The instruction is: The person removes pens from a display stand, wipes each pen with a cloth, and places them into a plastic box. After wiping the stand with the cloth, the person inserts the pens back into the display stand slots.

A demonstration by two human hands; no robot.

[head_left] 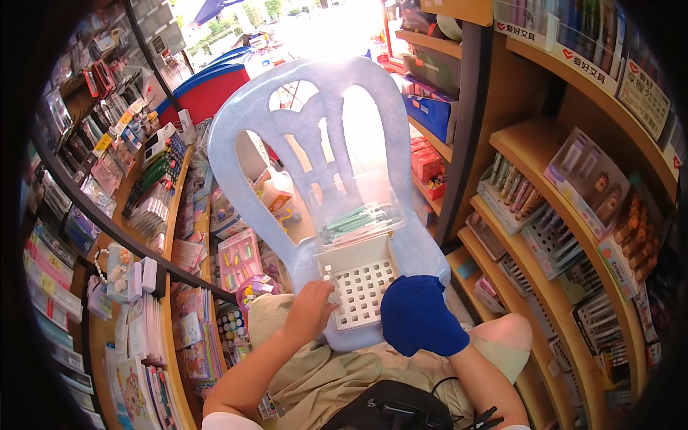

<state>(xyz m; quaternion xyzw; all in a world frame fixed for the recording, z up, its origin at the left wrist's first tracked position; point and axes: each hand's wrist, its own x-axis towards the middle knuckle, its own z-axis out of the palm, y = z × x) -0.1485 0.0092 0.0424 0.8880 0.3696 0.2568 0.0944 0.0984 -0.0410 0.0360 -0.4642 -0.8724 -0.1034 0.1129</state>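
Note:
A white box with a grid of square holes rests on the seat of a pale blue plastic chair. My left hand has its fingers curled in at the box's left wall. By those fingertips a small white piece sticks up; its kind is unclear. On the box's right side, a bright blue cloth wraps over my right hand and hides its fingers. Behind the box, a clear plastic container holds several green and white pens, close to the chair back.
Curved wooden shelves full of pens and boxed stationery rise on the right. Left of the chair stand racks of notebooks and packaged goods behind a dark curved rail. My knees flank the seat. Bright daylight enters beyond the chair back.

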